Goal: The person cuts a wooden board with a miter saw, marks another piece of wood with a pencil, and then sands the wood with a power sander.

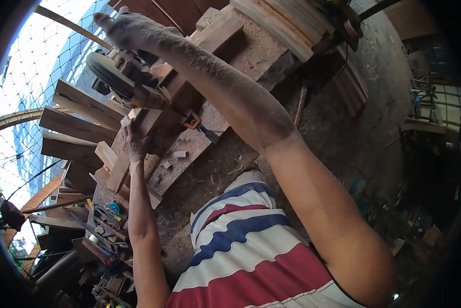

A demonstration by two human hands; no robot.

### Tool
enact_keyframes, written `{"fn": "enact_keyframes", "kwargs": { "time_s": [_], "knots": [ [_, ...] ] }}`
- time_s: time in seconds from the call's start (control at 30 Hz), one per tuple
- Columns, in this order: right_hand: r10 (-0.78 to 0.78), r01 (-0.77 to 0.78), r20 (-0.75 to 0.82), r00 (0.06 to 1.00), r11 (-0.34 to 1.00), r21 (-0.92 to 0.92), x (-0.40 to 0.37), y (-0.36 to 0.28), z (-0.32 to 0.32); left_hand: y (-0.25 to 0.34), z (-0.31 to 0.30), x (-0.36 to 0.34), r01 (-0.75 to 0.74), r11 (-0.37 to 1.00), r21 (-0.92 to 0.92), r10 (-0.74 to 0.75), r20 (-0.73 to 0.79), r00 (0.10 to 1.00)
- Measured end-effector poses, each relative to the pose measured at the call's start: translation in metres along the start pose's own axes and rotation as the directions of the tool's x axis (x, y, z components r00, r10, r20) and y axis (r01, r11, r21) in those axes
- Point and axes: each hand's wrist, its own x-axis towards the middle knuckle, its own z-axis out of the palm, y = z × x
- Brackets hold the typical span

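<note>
Rt hand [121, 28] grip clamped over top of power tool [125, 77] w/ black wheel, which sits on wood board [189, 90] near the table [215, 169] edge. Lt hand [134, 141] presses on thinner wood strip [118, 172] just beside tool; grip closed or not, can't tell. Orange clamp [192, 121] bites board betw. both arms. Offcuts [71, 123] stacked past table edge

Shirt [251, 256] in wavy red, white, blue stripes, bare arms [230, 97] dusted with sawdust
</note>
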Motion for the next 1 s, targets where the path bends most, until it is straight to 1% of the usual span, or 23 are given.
{"fn": "enact_keyframes", "kwargs": {
  "time_s": [0.03,0.07,0.1,0.13,0.17,0.2,0.27,0.3,0.33,0.4,0.43,0.5,0.53,0.57,0.6,0.63,0.67,0.73,0.8,0.9,0.97,1.0],
  "knots": [
    [-0.106,0.105,-0.01,0.994,0.992,-0.074,0.02,0.021,0.005,0.0,-0.001,0.0,0.034,0.999,-0.027,-0.033,0.023,0.999],
    [0.026,-0.027,0.019,0.999,0.999,0.031,0.011,0.047,0.0,-0.003,-0.001,-0.001,0.009,1.0,-0.015,-0.009,0.002,1.0],
    [0.16,-0.166,0.048,0.986,0.977,0.134,0.001,0.072,-0.006,-0.005,0.002,-0.001,-0.01,1.0,0.0,0.01,-0.025,1.0],
    [0.289,-0.299,0.076,0.954,0.927,0.224,-0.009,0.097,-0.013,-0.008,0.003,-0.002,-0.027,0.999,0.019,0.028,-0.049,0.998],
    [0.287,-0.242,0.192,0.939,0.943,-0.226,-0.027,0.121,-0.015,-0.006,0.001,-0.003,0.009,0.998,0.057,-0.008,-0.023,1.0],
    [0.335,-0.096,0.273,0.902,0.771,-0.629,-0.043,0.151,-0.011,-0.005,-0.001,-0.002,0.072,0.997,0.028,-0.072,0.012,0.997],
    [0.327,0.104,0.358,0.875,0.595,-0.797,-0.083,0.236,0.032,-0.002,-0.001,-0.001,0.154,0.987,-0.042,-0.149,0.108,0.983],
    [0.207,0.17,0.329,0.921,0.545,-0.821,-0.105,0.266,0.051,0.0,-0.002,0.0,0.14,0.988,-0.064,-0.134,0.1,0.986],
    [0.076,0.231,0.304,0.95,0.485,-0.843,-0.118,0.278,0.06,-0.001,-0.002,0.0,0.116,0.991,-0.063,-0.11,0.088,0.99],
    [0.033,0.274,0.323,0.946,0.452,-0.849,-0.126,0.267,0.049,-0.004,-0.004,-0.001,0.071,0.996,-0.047,-0.068,0.073,0.995],
    [-0.019,0.347,0.371,0.928,0.403,-0.847,-0.135,0.265,0.036,-0.003,-0.003,0.0,0.051,0.998,-0.038,-0.049,0.05,0.998],
    [-0.046,0.42,0.446,0.894,0.437,-0.795,-0.172,0.244,-0.005,0.0,-0.007,0.0,0.01,1.0,-0.012,-0.01,0.012,1.0],
    [-0.067,0.455,0.479,0.875,0.451,-0.768,-0.193,0.234,-0.025,0.001,-0.007,0.0,0.014,1.0,-0.022,-0.013,0.015,1.0],
    [0.054,0.364,0.503,0.862,0.624,-0.692,-0.217,0.232,-0.039,0.001,-0.007,-0.001,0.02,0.999,-0.032,-0.019,0.015,1.0],
    [0.164,0.241,0.542,0.824,0.765,-0.598,-0.243,0.229,-0.055,0.002,-0.006,0.0,0.028,0.999,-0.042,-0.028,0.015,1.0],
    [0.142,0.073,0.477,0.867,0.912,-0.405,-0.28,0.237,-0.067,0.007,-0.008,0.0,0.097,0.993,-0.072,-0.093,0.056,0.994],
    [0.049,0.028,0.31,0.95,0.97,-0.241,-0.324,0.249,-0.071,0.006,-0.007,0.0,0.084,0.994,-0.076,-0.081,0.047,0.996],
    [0.235,-0.193,0.253,0.938,0.965,-0.179,-0.384,0.221,-0.101,0.003,-0.004,0.001,0.062,0.995,-0.08,-0.06,0.021,0.998],
    [0.381,-0.35,0.133,0.915,0.913,-0.209,-0.426,0.216,-0.117,0.004,-0.003,0.0,0.063,0.996,-0.061,-0.062,0.012,0.998],
    [0.392,-0.371,0.014,0.92,0.881,-0.293,-0.429,0.218,-0.144,0.005,-0.003,0.002,0.062,0.996,-0.062,-0.061,0.011,0.998],
    [0.335,-0.338,-0.068,0.94,0.878,-0.339,-0.402,0.232,-0.157,0.015,-0.01,0.003,0.055,0.995,-0.082,-0.055,-0.002,0.998],
    [0.304,-0.323,-0.108,0.946,0.874,-0.363,-0.383,0.242,-0.163,0.016,-0.013,0.005,0.068,0.995,-0.074,-0.067,0.016,0.998]
  ]
}}
